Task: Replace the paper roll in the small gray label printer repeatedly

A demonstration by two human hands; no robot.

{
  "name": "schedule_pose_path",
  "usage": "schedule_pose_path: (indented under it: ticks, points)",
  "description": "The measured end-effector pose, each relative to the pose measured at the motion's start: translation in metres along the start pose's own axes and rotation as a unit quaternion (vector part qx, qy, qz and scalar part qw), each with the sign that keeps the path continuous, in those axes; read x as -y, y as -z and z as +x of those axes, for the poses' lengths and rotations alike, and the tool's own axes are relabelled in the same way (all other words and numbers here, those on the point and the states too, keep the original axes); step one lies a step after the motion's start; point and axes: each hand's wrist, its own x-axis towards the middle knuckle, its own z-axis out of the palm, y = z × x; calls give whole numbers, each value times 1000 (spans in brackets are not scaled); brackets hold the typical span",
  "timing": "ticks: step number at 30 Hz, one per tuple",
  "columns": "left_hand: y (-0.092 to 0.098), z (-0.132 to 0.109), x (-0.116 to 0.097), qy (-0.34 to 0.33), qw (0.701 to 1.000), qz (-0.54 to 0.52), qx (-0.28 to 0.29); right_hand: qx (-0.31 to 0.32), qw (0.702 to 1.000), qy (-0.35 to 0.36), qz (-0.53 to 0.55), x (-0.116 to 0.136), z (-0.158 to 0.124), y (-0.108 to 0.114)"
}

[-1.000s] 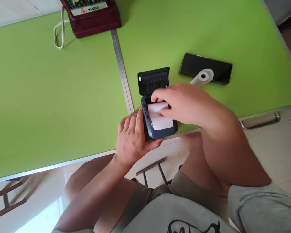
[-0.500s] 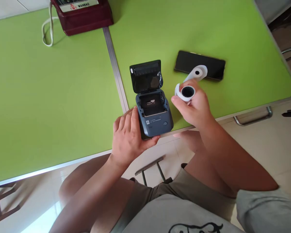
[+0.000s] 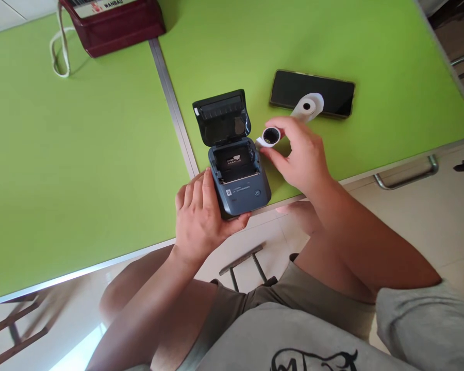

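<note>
A small dark blue label printer (image 3: 239, 198) stands at the front edge of the green table, its black lid (image 3: 222, 118) flipped up and its paper bay exposed. My left hand (image 3: 199, 211) grips the printer, fingers along its left side and thumb across the front. Just right of the bay, my right hand (image 3: 299, 152) pinches a white paper roll (image 3: 277, 135) with a dark hollow core between thumb and fingers. A short loose paper end sticks out toward the printer. Behind that hand, another white roll (image 3: 313, 106) lies partly over a black phone (image 3: 332, 93).
A dark red box-shaped device (image 3: 119, 28) with a white cord (image 3: 64, 56) sits at the back left of the green table (image 3: 81, 154). A metal seam (image 3: 172, 103) crosses the tabletop. My legs and a stool (image 3: 242, 260) are below the front edge.
My right hand has brought the paper roll leftward, close beside the open printer bay, and turned its grip. My left hand still holds the printer. The whole view has shifted slightly.
</note>
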Motion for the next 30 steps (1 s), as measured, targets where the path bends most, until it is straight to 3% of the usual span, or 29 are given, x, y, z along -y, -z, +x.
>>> schedule_pose_path:
  ticks: [4, 6, 7, 12, 17, 26, 30]
  points:
    - [-1, 1, -2, -1, 1000, 17, -10, -68, 997, 46, 4, 11, 0, 27]
    - [-2, 1, -3, 1, 1000, 18, -12, -158, 986, 53, -3, 6, 3, 42]
    - [-2, 1, -3, 1, 1000, 18, -13, -229, 968, 101, -4, 0, 6, 46]
    - [-1, -1, 0, -7, 1000, 22, -6, -111, 993, 20, -15, -41, 18, 34]
    - [-2, -1, 1, -13, 1000, 25, -13, -54, 998, -37, -9, -53, 20, 21]
    - [-1, 0, 0, -19, 999, 27, -16, -42, 993, -111, 4, -60, 15, 15]
    - [-1, 0, -1, -9, 1000, 20, -11, -129, 989, -42, 60, -36, 16, 28]
